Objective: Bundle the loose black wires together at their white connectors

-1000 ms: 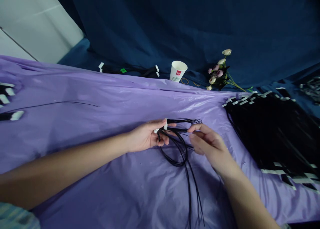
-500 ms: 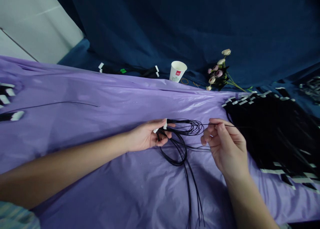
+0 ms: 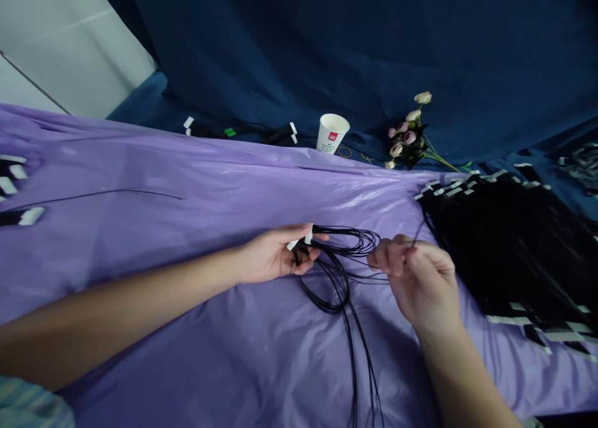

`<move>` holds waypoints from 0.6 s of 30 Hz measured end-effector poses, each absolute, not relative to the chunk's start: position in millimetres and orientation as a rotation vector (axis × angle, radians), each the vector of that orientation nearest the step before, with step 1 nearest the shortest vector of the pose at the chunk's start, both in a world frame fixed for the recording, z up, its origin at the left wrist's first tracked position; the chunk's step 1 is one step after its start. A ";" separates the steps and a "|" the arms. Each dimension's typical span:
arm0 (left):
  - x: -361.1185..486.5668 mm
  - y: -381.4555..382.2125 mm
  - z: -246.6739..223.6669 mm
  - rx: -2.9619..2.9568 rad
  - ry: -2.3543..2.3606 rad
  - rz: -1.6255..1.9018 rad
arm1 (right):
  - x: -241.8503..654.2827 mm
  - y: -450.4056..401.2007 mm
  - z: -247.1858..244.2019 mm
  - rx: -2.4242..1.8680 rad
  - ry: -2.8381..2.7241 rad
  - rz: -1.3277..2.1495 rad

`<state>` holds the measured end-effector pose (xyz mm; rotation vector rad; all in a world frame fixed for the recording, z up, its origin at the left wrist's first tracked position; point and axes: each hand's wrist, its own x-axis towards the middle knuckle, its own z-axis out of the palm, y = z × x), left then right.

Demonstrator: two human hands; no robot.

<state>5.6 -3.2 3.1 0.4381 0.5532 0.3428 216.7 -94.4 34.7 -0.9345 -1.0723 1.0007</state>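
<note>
Near the middle, my left hand (image 3: 279, 252) is closed around a bundle of thin black cords (image 3: 351, 238), gripped by the white tape tab (image 3: 309, 233) at its end. The cords curl into a narrow loop towards the right, and a rounder black loop (image 3: 322, 302) hangs below it. Several loose ends (image 3: 354, 359) trail down towards the front. Just right of the loop's end, my right hand (image 3: 413, 269) has its fingers pinched together on a single thin black cord, whose short end sticks up above the thumb.
On the right lies a large pile of black cords (image 3: 509, 247) with white tabs. More tabbed bundles (image 3: 21, 217) rest at the left edge of the purple sheet (image 3: 163, 328). Behind stand a paper cup (image 3: 332, 132) and artificial flowers (image 3: 408, 136), before a dark blue cloth (image 3: 336, 48).
My right hand has turned and dropped slightly, its fingers curling in closer to the loop. The cord end that pointed right now points upward. My left hand has barely moved.
</note>
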 end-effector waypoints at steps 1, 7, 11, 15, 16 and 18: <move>5.5 -3.1 3.2 0.433 0.557 0.343 | 217.3 -95.0 33.8 -0.977 -1.123 0.982; 5.3 -1.5 4.0 0.388 0.584 0.336 | 218.4 -96.2 31.2 -1.232 -1.318 0.885; 5.1 -2.1 2.7 0.387 0.566 0.336 | 217.3 -95.8 31.3 -1.310 -1.371 0.819; 4.1 -3.1 0.7 0.403 0.539 0.335 | 213.5 -95.9 32.9 -1.346 -1.504 0.632; 3.9 -3.1 0.7 0.403 0.541 0.333 | 212.3 -95.8 33.6 -1.347 -1.544 0.578; 3.7 -2.7 1.1 0.399 0.556 0.329 | 210.0 -95.6 34.8 -1.344 -1.611 0.495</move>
